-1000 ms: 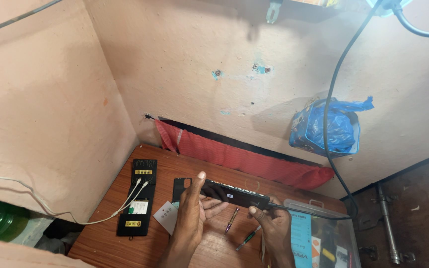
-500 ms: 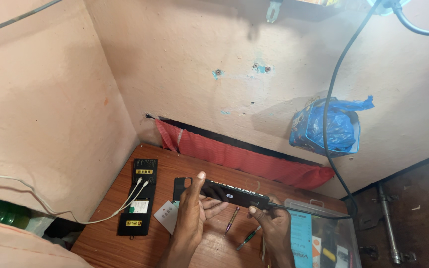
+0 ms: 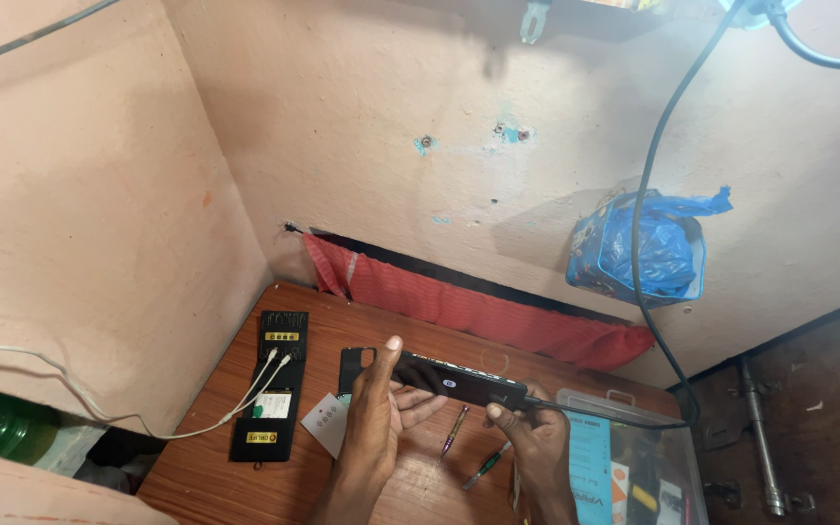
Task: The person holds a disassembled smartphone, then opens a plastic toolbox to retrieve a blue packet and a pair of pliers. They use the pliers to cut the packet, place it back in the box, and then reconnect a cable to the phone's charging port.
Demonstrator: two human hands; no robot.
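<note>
Both your hands grip the black device: left hand (image 3: 373,413) clasps its left end, right hand (image 3: 529,428) pinches the cable-end, while two screwdrivers (image 3: 471,449) lie untouched on the table (image 3: 235,467).

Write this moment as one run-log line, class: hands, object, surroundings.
left hand: holds phone | right hand: holds phone's cable end | cable: plugged in | table: two screwdrivers, tool case
</note>
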